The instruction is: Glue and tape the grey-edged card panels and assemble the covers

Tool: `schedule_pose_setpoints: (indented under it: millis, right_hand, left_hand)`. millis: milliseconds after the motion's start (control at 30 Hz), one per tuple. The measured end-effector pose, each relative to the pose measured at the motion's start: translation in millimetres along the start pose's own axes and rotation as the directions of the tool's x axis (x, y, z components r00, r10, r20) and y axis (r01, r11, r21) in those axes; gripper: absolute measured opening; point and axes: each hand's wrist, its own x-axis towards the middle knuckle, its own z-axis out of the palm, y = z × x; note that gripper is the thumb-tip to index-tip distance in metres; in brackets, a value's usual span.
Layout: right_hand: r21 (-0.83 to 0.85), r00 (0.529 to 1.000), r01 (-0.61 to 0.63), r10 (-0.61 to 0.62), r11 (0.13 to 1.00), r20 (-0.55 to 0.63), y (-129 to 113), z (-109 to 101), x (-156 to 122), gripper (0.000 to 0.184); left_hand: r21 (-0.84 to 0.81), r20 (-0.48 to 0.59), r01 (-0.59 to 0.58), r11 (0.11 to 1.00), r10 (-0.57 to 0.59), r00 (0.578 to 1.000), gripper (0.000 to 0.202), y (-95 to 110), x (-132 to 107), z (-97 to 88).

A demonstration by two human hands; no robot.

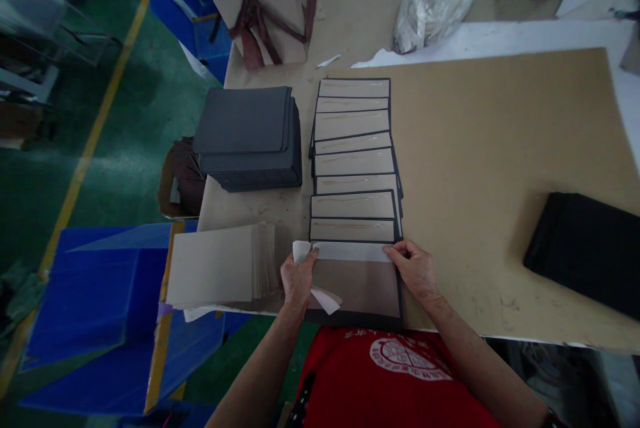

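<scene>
Left hand (298,279) pinches, right hand (416,270) presses opposite ends of white strip (353,252)

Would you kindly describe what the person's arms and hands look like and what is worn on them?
Both the left hand and the right hand are bare, with no gloves. The forearms are uncovered, with no sleeves reaching them. The person wears a red shirt with a white round emblem.
</scene>
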Motion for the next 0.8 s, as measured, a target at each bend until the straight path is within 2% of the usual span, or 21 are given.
schedule_pose_setpoints:
  millis: [167, 467, 567, 700, 800]
  right_hand:
    - [-0.016, 1.0, 0.021, -0.022, 1.0, -0.012, 2.2, 2.0, 2.7, 0.045]
    - [-0.071, 0.999, 0.004, -0.008, 0.997, -0.053, 3.1, 1.6, 6.1, 0.036]
    - [-0.086, 1.0, 0.0, -0.002, 0.996, -0.022, 3.6, 0.1, 9.2, 0.034]
    - [-0.014, 0.998, -0.046, 0.047, 0.999, 0.043, 10.2, -8.5, 14.1, 0.032]
    - [-0.078, 0.999, -0.022, 0.02, 0.997, -0.028, 18.0, -24.5, 17.4, 0.024]
  left_hand:
    - [0.062, -0.014, -0.025, 0.998, 0.026, 1.0, 0.048, -3.5, 4.7, 0.7]
    - [0.164, -0.055, -0.07, 0.984, 0.08, 0.995, 0.045, -8.1, 11.4, -0.5]
    - [0.198, -0.065, -0.085, 0.977, 0.1, 0.993, 0.043, -9.9, 14.0, -0.1]
    - [0.227, -0.074, -0.101, 0.969, 0.121, 0.99, 0.039, -10.8, 14.8, 1.5]
    - [0.26, -0.076, -0.125, 0.958, 0.149, 0.986, 0.035, -10.6, 12.7, -0.7]
